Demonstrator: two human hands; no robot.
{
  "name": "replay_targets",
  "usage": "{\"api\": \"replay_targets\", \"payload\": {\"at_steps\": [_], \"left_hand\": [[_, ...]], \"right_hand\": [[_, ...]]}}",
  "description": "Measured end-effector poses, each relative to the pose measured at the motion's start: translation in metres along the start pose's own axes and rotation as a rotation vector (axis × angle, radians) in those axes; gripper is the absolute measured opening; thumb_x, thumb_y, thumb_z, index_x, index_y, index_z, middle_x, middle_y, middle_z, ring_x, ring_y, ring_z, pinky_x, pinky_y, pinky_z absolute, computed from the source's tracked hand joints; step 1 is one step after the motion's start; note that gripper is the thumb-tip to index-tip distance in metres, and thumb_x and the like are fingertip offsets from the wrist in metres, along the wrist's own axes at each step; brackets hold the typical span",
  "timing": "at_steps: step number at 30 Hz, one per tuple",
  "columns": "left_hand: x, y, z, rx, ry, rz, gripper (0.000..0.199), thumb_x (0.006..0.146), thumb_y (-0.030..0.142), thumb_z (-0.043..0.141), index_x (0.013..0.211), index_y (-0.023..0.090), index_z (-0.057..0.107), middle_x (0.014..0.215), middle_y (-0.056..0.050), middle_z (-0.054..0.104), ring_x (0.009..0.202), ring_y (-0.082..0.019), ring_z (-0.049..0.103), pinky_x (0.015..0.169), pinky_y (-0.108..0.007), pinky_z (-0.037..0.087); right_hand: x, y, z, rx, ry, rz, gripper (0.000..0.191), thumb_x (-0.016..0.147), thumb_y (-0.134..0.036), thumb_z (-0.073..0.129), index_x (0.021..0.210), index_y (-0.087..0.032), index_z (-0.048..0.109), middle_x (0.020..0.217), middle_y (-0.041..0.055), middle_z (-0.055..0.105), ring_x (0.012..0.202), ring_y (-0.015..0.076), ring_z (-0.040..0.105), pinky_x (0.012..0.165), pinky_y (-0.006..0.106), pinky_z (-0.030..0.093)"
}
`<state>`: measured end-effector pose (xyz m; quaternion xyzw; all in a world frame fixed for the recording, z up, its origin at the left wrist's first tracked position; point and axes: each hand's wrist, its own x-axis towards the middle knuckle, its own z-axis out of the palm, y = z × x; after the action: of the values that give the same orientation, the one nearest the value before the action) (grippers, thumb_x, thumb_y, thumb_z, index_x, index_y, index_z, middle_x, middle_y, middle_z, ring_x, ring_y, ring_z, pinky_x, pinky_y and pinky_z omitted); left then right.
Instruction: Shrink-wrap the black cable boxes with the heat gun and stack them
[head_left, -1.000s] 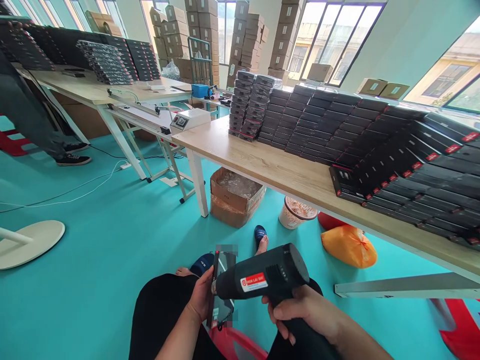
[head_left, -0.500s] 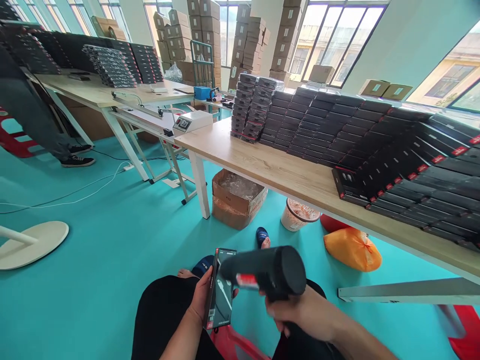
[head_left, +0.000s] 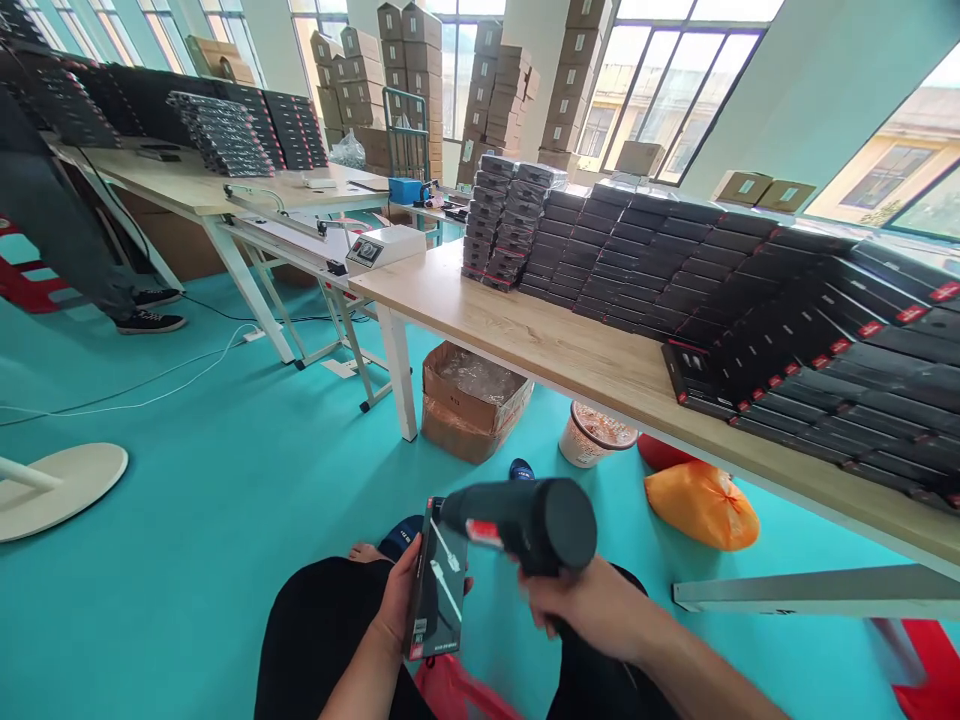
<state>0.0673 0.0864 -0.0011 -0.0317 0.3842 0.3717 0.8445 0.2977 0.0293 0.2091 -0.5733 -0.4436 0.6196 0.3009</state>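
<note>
My left hand (head_left: 400, 598) grips a slim black cable box (head_left: 441, 600) by its long edges, thumb on the near side and fingertips showing at the far one. White cable plugs are printed on the box front. In my right hand (head_left: 570, 600) is a dark heat gun (head_left: 517, 520) with a red label, held by its handle. Its nozzle points left at the upper part of the box and hides the top right corner. Whether nozzle and box touch, I cannot tell.
A wooden table (head_left: 517, 325) ahead bears stacked black boxes (head_left: 637, 255). Under it stand a carton of plastic film (head_left: 469, 410), a waste basket (head_left: 589, 440) and an orange bag (head_left: 701, 505). A white sealing machine (head_left: 390, 245) stands left, with another person's legs (head_left: 82, 220) farther off.
The heat gun has shifted slightly left and up across the box, uncovering more of the printed plugs. My left hand and the box stay nearly in place.
</note>
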Motion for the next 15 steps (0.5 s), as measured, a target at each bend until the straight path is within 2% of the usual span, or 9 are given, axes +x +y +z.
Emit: {"api": "replay_targets", "payload": {"at_steps": [2,5,6,7,9,10,12,15], "left_hand": [[0.0,0.0,-0.001,-0.008,-0.016,-0.006,0.047,0.092,0.045,0.063,0.121,0.008,0.07,0.087,-0.016,0.081,0.088,-0.036,0.078,0.088,-0.052,0.059],[0.002,0.001,-0.004,-0.007,-0.006,0.005,0.041,0.094,0.039,0.06,0.121,0.01,0.071,0.088,-0.014,0.081,0.086,-0.034,0.078,0.087,-0.048,0.059],[0.003,0.001,-0.005,-0.005,-0.01,0.006,0.04,0.094,0.039,0.059,0.12,0.011,0.072,0.087,-0.014,0.081,0.086,-0.034,0.078,0.087,-0.047,0.059],[0.005,0.0,-0.007,-0.002,-0.018,0.007,0.04,0.094,0.039,0.06,0.119,0.011,0.072,0.086,-0.014,0.081,0.085,-0.034,0.078,0.087,-0.047,0.059],[0.007,-0.002,-0.011,0.009,-0.038,0.002,0.043,0.092,0.043,0.063,0.117,0.009,0.072,0.084,-0.015,0.08,0.086,-0.035,0.078,0.087,-0.049,0.059],[0.007,-0.002,-0.012,0.014,-0.05,-0.004,0.045,0.091,0.044,0.064,0.118,0.008,0.072,0.084,-0.016,0.08,0.087,-0.036,0.078,0.087,-0.05,0.059],[0.007,-0.003,-0.015,0.015,-0.071,-0.01,0.05,0.091,0.046,0.064,0.121,0.008,0.07,0.087,-0.017,0.08,0.088,-0.037,0.078,0.088,-0.053,0.058],[0.006,0.0,-0.016,-0.005,-0.103,0.008,0.051,0.091,0.046,0.063,0.126,0.01,0.068,0.093,-0.017,0.081,0.09,-0.036,0.078,0.089,-0.053,0.058]], "right_hand": [[0.0,0.0,0.0,-0.091,-0.107,0.023,0.014,0.069,-0.019,0.057,0.056,-0.021,0.058,0.056,-0.0027,0.055,0.056,0.0147,0.048,0.055,0.029,0.039],[-0.006,0.0,0.002,-0.182,-0.431,0.065,0.01,0.062,-0.012,0.061,0.058,-0.02,0.058,0.055,-0.0053,0.053,0.054,0.0113,0.043,0.054,0.027,0.036],[-0.006,0.0,0.002,-0.188,-0.478,0.066,0.01,0.061,-0.011,0.062,0.058,-0.02,0.057,0.055,-0.0058,0.052,0.054,0.0106,0.043,0.054,0.026,0.036],[-0.005,0.0,0.003,-0.17,-0.457,0.06,0.01,0.061,-0.013,0.064,0.061,-0.02,0.058,0.055,-0.0061,0.052,0.054,0.0106,0.043,0.055,0.026,0.037],[0.002,-0.001,0.001,-0.068,-0.262,0.05,0.01,0.065,-0.021,0.065,0.074,-0.02,0.061,0.055,-0.0057,0.054,0.054,0.0125,0.047,0.057,0.028,0.04],[0.008,-0.002,-0.002,-0.004,-0.152,0.045,0.016,0.067,-0.025,0.064,0.082,-0.02,0.062,0.056,-0.0049,0.056,0.055,0.0141,0.049,0.057,0.029,0.042],[0.019,-0.003,-0.01,0.073,-0.011,0.048,0.027,0.067,-0.031,0.066,0.09,-0.018,0.063,0.056,-0.0037,0.057,0.056,0.0157,0.051,0.056,0.03,0.043],[0.022,0.003,-0.025,0.081,0.009,0.11,0.028,0.066,-0.031,0.068,0.09,-0.017,0.062,0.054,-0.0034,0.059,0.054,0.0147,0.051,0.054,0.028,0.043]]}}
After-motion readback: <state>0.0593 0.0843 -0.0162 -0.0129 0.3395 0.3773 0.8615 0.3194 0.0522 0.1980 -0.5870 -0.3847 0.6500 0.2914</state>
